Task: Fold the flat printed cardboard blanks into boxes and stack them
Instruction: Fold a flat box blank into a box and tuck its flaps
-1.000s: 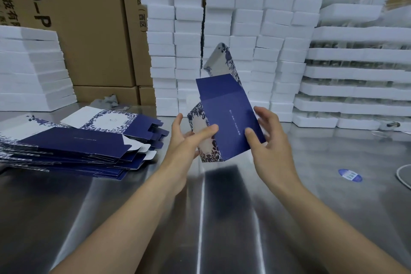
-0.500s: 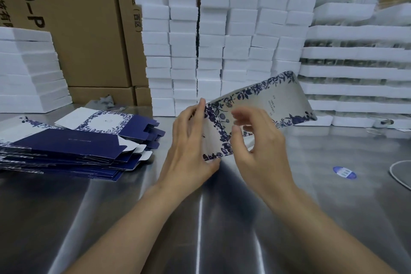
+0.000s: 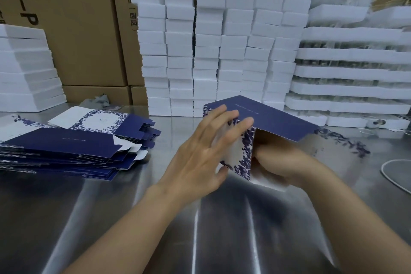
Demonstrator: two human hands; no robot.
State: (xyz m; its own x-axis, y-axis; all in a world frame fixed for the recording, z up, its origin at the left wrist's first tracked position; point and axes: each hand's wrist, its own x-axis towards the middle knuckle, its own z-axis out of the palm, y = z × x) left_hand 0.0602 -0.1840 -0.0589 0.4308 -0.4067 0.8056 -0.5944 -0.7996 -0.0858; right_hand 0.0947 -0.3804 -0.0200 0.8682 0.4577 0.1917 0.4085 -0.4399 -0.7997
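Over the middle of the tabletop (image 3: pixel 106 218), a little to the right, the half-folded box (image 3: pixel 266 118) lies with its long axis running left to right and its right end angled slightly nearer. Its navy panel faces up and its flower-printed end faces left. The left hand (image 3: pixel 200 158) lays straight, spread fingers on that end. The right hand (image 3: pixel 278 162) reaches under the navy panel with its fingers hidden, so its grip cannot be told. A pile of flat blanks (image 3: pixel 66 147) lies to the left, and foam blocks (image 3: pixel 211 40) are stacked at the far side.

Hidden, tiny, cut off
Fingers of the right hand (image 3: pixel 278 162) hidden under the box (image 3: pixel 271 118); print too small to read; cable (image 3: pixel 383 172) cut by edge.
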